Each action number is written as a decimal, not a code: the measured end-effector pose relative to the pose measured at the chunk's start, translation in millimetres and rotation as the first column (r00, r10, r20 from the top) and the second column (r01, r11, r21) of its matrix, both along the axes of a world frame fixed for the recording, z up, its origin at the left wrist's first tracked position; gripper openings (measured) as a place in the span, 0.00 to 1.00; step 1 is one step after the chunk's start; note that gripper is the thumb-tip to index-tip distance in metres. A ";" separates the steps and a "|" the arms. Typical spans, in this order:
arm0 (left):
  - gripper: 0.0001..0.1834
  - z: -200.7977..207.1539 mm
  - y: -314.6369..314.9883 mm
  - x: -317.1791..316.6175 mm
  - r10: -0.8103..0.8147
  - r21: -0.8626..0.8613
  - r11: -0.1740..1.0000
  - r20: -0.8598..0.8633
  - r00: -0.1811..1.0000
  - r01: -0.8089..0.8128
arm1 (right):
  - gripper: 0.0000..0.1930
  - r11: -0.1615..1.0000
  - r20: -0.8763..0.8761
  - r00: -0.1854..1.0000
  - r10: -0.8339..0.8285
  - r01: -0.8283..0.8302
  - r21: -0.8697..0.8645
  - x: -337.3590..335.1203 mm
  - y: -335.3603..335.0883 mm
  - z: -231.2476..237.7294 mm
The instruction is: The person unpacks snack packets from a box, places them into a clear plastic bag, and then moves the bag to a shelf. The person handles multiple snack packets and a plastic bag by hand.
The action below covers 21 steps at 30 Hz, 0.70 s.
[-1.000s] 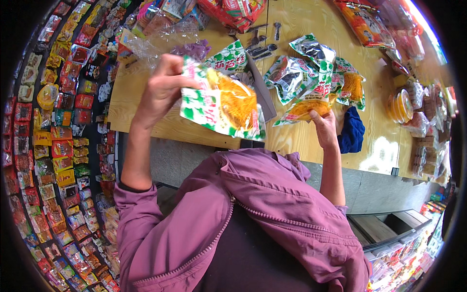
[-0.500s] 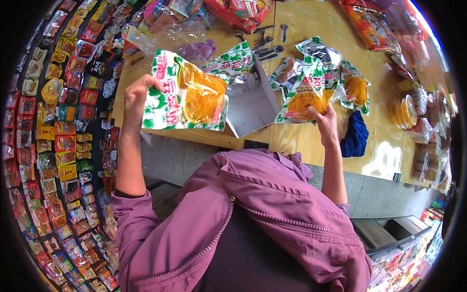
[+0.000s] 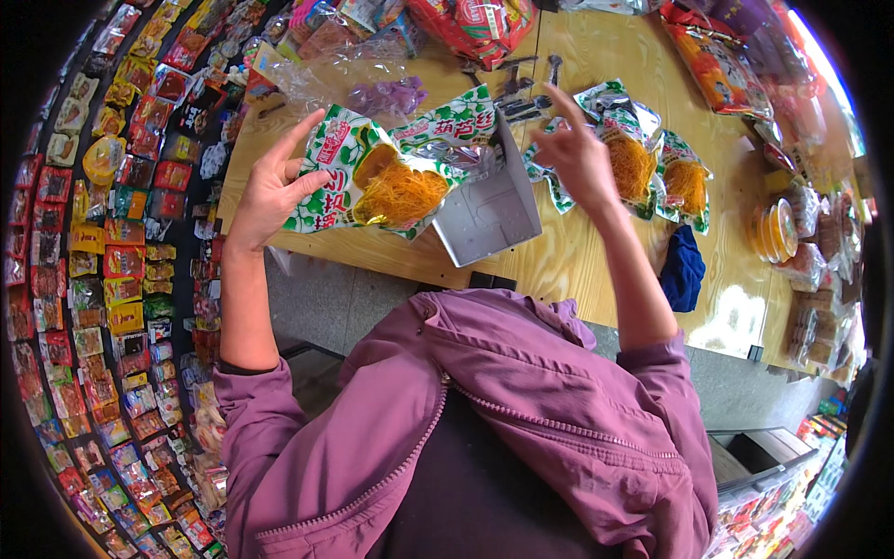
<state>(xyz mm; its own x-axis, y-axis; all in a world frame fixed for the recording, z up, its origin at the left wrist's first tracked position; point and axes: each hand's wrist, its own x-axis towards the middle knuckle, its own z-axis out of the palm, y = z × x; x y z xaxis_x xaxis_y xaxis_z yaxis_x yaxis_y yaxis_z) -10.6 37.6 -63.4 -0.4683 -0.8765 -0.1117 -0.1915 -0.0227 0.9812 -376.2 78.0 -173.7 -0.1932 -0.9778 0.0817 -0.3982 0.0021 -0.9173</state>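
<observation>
My left hand (image 3: pixel 270 191) grips the left edge of a snack bag (image 3: pixel 400 194), green and white with a window onto orange shreds. The bag is held tilted in front of an open grey-white box (image 3: pixel 494 224). Another snack bag (image 3: pixel 452 116) of the same print sticks out of that box. Over to the right, my right hand (image 3: pixel 579 160) is raised with its fingers apart and nothing in them. Just beyond and beside it lie more snack bags of that kind, one with an orange window (image 3: pixel 631 168) and another (image 3: pixel 686 186) farther right.
A dark blue cloth (image 3: pixel 683 270) lies near the table's front edge. Plastic cutlery (image 3: pixel 523 104) is behind the box. A red package (image 3: pixel 480 28) and clear plastic wrap (image 3: pixel 317 74) are at the back. Round tubs (image 3: pixel 775 231) stand at right; racks of snacks (image 3: pixel 126 261) fill the left.
My right hand has let go of its snack bag, which now lies with the others, and has moved up and left. The bag in my left hand has tilted and shifted right.
</observation>
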 end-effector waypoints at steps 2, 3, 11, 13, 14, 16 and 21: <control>0.36 -1.4 0.3 3.7 0.004 -0.030 1.000 0.044 0.999 -0.002 | 0.33 0.993 -0.119 0.986 0.119 -0.116 0.024 40.8 -26.3 12.3; 0.35 -1.1 2.1 7.2 0.015 -0.046 0.999 0.069 0.998 -0.012 | 0.31 0.985 -0.209 0.965 0.155 -0.168 -0.043 57.5 -40.7 10.9; 0.31 -13.1 26.9 44.0 0.175 -0.059 0.983 0.016 0.984 -0.174 | 0.26 0.990 -0.401 0.908 0.117 -0.138 -0.022 75.1 -51.6 11.3; 0.30 -16.7 30.6 50.2 0.189 -0.067 0.980 0.021 0.982 -0.188 | 0.30 0.993 -0.407 0.906 0.113 -0.120 0.009 62.1 -38.0 32.8; 0.30 -21.2 31.4 54.5 0.196 -0.058 0.979 0.014 0.981 -0.194 | 0.29 0.986 -0.309 0.938 0.160 -0.135 0.102 54.2 -33.5 46.3; 0.29 -24.7 32.9 60.0 0.204 -0.045 0.978 0.003 0.979 -0.204 | 0.23 0.951 -0.200 0.945 0.258 -0.212 0.224 33.0 -30.1 72.6; 0.26 -28.3 26.2 56.5 0.213 -0.103 0.972 0.020 0.977 -0.210 | 0.19 0.869 -0.578 0.673 0.462 -0.474 0.142 11.4 -18.8 140.0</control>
